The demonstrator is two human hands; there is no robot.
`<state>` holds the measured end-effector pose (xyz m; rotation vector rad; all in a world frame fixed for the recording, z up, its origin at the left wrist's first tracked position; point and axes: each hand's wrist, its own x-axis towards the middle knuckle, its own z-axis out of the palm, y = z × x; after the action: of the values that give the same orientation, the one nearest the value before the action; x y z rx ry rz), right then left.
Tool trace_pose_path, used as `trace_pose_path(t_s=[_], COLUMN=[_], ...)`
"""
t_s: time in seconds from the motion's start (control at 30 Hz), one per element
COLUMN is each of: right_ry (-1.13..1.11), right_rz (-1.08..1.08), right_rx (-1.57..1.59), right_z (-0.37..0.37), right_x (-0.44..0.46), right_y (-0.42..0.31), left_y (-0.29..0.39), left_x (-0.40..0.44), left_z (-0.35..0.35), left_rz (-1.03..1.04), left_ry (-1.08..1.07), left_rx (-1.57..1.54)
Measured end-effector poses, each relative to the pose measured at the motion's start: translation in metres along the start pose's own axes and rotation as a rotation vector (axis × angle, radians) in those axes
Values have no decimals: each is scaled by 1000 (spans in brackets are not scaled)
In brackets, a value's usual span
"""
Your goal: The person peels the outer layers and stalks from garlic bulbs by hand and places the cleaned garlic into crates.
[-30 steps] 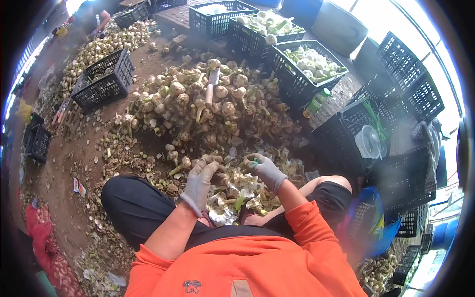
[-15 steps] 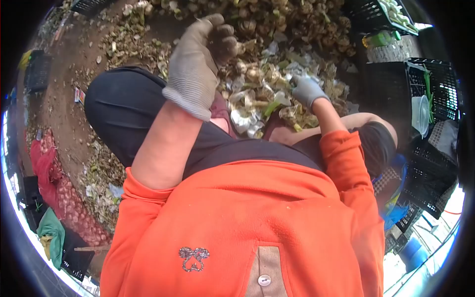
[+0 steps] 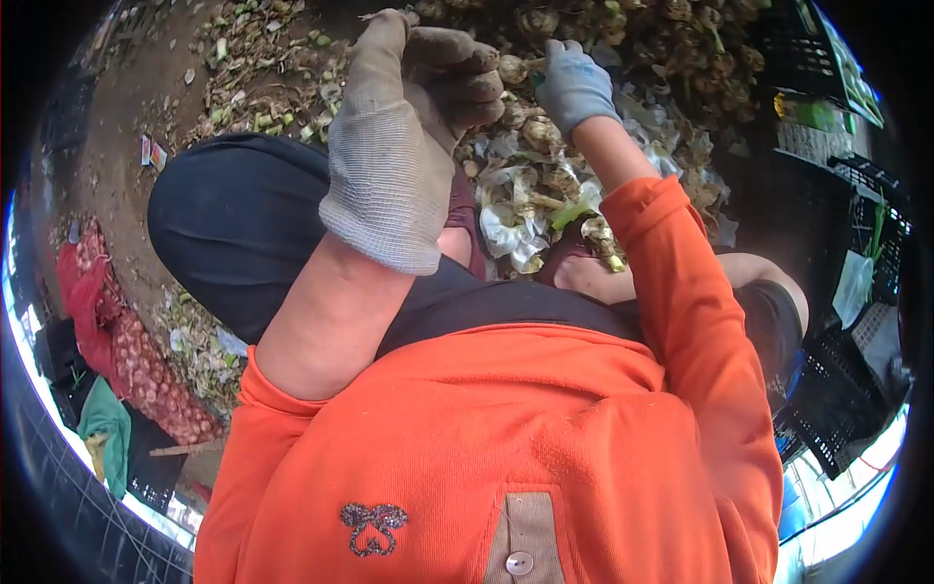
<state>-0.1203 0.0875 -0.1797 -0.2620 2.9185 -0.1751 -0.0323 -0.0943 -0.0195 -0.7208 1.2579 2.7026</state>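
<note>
My left hand, in a dirt-stained knit glove, is raised over the garlic with its thumb apart from the half-curled fingers. Nothing shows in its palm. My right hand, in a grey glove, has its fingers closed around the stalk end of a garlic bulb. The bulb points toward my left fingertips; whether they touch it I cannot tell. Beneath both hands lie loose garlic bulbs and pale papery skins. A larger heap of garlic bulbs rises beyond my right hand.
Garlic trimmings litter the dirt floor on the left. A red net sack of garlic lies at the lower left, near a green cloth. Black plastic crates stand along the right. My bent knee is beside my left arm.
My right hand has moved forward and left from the skins to the heap's edge, where it now grips a garlic bulb. My left hand has shifted slightly right, and the view has tilted a little.
</note>
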Motion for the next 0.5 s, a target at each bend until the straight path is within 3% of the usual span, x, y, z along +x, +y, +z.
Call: trace_pose_path(t_s=[0.03,0.13,0.23,0.33,0.37,0.47,0.5], right_ry=[8,-283,-75,-286,-229,-289,-200], right_rz=[-69,-325,-336,-107,-73,130,54], right_rx=[-11,17,-80,126,240,903,1030], right_z=[5,19,50,44,39,14,11], right_x=[-4,-43,-76,-60,-61,-66,-65], right_y=[-2,-2,23,35,41,58,65], left_y=[0,-7,-16,-25,-28,-40,-43], left_x=[2,2,-1,-2,-2,6,3], left_z=[-5,-2,12,11,13,12,17], left_rz=[-24,-35,-82,-49,-33,-6,21], left_ry=[-44,-101,-122,-119,-128,-152,-141], left_rx=[-43,13,123,196,201,328,386])
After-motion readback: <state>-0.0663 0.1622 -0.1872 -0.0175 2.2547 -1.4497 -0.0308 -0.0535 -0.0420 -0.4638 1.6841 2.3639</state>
